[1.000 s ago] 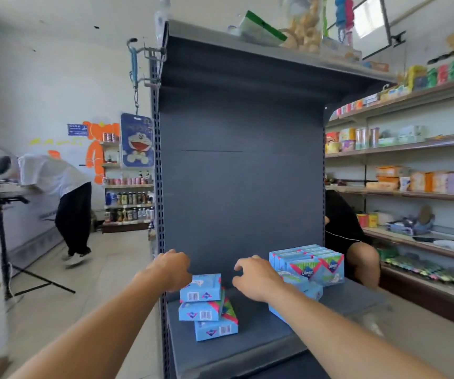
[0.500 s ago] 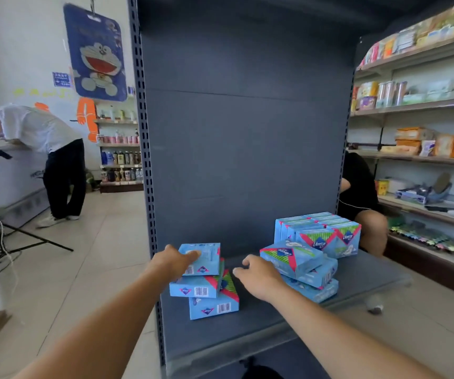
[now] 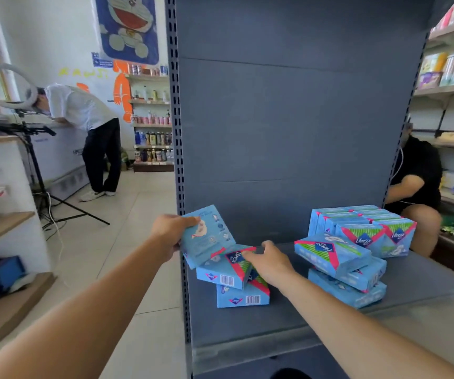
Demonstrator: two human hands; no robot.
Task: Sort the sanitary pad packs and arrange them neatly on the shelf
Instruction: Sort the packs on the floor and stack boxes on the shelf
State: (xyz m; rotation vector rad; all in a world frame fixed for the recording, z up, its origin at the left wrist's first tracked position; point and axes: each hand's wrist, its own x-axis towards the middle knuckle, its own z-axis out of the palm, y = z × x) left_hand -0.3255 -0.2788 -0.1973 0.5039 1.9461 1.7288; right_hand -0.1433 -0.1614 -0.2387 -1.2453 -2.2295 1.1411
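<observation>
My left hand grips a light blue sanitary pad pack, tilted up on its edge at the left end of the grey shelf. My right hand rests on top of a second pack, which lies across a third pack; whether its fingers grip that pack is unclear. To the right, a loose pile of packs leans in front of a tidy upright row of packs at the shelf's back right.
The shelf's dark back panel rises behind the packs. A person in black crouches right of the shelf. Another person in a white shirt bends over a freezer at the left, beside a tripod. Stocked wall shelves line the right.
The camera has tipped down and come closer. My left hand has lifted the top pack of the left stack and tilted it upright. My right hand has moved left onto the pack beneath.
</observation>
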